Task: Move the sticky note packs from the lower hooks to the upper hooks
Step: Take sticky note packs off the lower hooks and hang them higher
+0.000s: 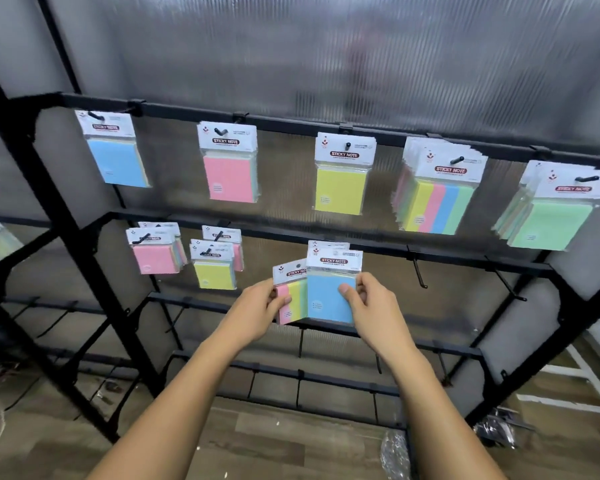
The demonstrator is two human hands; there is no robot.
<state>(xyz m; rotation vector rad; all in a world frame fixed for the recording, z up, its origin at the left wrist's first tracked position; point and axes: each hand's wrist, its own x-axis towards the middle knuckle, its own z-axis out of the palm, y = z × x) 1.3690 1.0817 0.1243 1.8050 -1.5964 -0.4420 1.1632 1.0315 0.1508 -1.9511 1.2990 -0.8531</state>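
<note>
Head view: black metal bar rack [60, 209].
Left grip [257, 306] pinches glossy striped pack [291, 299]; right grip [373, 306] pinches flat rectangular blue pack [326, 299].

Blue pack [329, 296], pink-yellow-green striped pack [291, 299], black rack [326, 126], wood-grain floor [257, 445]
</note>
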